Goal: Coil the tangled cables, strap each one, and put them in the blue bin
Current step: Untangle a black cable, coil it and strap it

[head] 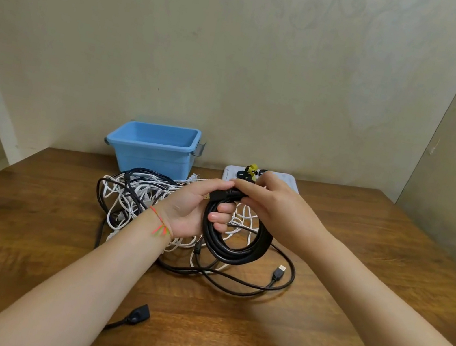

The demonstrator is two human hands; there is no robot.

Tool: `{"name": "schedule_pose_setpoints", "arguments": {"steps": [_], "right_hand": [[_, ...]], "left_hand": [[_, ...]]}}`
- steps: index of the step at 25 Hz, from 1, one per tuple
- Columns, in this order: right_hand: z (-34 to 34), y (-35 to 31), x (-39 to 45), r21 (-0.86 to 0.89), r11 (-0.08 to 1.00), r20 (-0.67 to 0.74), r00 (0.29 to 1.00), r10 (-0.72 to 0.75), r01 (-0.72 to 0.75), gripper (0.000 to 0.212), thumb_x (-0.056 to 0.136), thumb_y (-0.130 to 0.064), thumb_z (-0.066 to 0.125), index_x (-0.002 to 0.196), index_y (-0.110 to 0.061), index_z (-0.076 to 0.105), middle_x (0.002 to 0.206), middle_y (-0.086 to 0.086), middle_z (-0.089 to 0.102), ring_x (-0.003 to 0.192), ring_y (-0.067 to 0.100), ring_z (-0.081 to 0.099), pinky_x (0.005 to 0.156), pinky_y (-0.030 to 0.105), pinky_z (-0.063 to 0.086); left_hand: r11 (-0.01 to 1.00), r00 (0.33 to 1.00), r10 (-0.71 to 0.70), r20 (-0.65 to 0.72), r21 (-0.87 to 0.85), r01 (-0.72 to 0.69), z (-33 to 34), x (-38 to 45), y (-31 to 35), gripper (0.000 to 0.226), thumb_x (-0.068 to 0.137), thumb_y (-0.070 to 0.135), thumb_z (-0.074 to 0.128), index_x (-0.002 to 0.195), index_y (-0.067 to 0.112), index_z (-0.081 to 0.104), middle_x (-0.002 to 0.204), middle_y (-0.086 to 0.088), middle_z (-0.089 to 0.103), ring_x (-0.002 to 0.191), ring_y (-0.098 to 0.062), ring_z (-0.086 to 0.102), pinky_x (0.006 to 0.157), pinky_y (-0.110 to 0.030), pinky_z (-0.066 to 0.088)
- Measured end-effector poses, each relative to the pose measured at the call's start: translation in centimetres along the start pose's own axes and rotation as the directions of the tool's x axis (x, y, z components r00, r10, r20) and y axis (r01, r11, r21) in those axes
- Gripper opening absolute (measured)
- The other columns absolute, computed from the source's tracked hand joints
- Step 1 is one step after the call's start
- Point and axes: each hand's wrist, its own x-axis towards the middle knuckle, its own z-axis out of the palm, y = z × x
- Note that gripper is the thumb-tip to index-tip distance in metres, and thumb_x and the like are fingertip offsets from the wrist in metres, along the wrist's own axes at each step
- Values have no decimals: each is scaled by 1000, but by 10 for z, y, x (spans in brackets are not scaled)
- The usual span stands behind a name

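Your left hand (pixel 195 213) has its fingers curled through the black coil (pixel 235 235), holding it up off the table (pixel 353 286), loops hanging down from your grip. Your right hand (pixel 272 208) is pinching the top of that same coil, right where the plug end sits against your left thumb, so both hands are basically touching there.

The bit that matters next, I'd say: the straps (pixel 249 172) are on the white tray (pixel 289 182) just behind your right hand, so that's the hand closer to grab one while the left keeps the coil bunched. The bin (pixel 150 156) sits back-left, past the tangle (pixel 137 196) of white and black cables that lies under and left of the coil.

A loose black cable (pixel 250 283) trails on the table below the coil, and I can't tell if it's part of it.
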Motion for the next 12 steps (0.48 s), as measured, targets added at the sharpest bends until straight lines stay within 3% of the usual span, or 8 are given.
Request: {"name": "schedule_pose_setpoints", "arguments": {"steps": [2, 3, 5, 7, 10, 12], "right_hand": [[-4, 1, 3, 321, 935, 31, 989, 148, -150, 34, 93, -29, 65, 127, -26, 66, 92, 2, 47, 80, 8, 45, 70, 16, 36], [-7, 1, 4, 369, 907, 79, 979, 190, -205, 34, 91, -35, 66, 124, -27, 67, 95, 2, 48, 85, 6, 45, 75, 13, 37], [-11, 0, 6, 349, 893, 230, 950, 212, -284, 40, 84, -45, 72, 120, -31, 67, 103, 0, 54, 94, 7, 52, 84, 18, 44], [-16, -6, 9, 360, 844, 432, 873, 226, -397, 46, 81, -48, 74, 123, -34, 60, 103, -6, 64, 92, 9, 63, 84, 30, 54], [-19, -3, 13, 394, 758, 604, 768, 213, -519, 49, 82, -42, 77, 125, -34, 54, 95, -7, 69, 81, 12, 70, 78, 29, 58], [-18, 0, 14, 355, 764, 676, 712, 188, -539, 48, 83, -38, 77, 124, -30, 55, 97, -6, 69, 84, 12, 70, 78, 28, 58]], "left_hand": [[1000, 1000, 18, 9, 4, -18, -1, 3, -3, 14, 96, 26, 53, 94, 12, 55, 66, 1, 41, 46, -8, 38, 51, -22, 35], [1000, 1000, 20, 10, 22, -20, -1, 3, -3, 12, 94, 24, 54, 93, 12, 57, 66, 1, 41, 45, -8, 38, 51, -22, 35], [994, 1000, 6, 6, 110, -6, -1, 3, -2, 11, 90, 20, 58, 94, 10, 59, 65, 0, 43, 45, -8, 39, 51, -22, 35], [970, 1000, -29, 5, 242, 27, -2, 1, 0, 22, 84, 21, 65, 101, 8, 58, 67, -1, 46, 49, -8, 41, 54, -22, 38], [912, 995, -81, 61, 408, 49, -9, 1, 3, 37, 88, 19, 63, 120, 2, 57, 78, -4, 51, 65, -10, 49, 67, -23, 44], [833, 991, -124, 54, 549, 75, -14, 2, 8, 44, 88, 19, 65, 127, 0, 58, 90, -11, 57, 82, -15, 58, 81, -28, 49]]}}
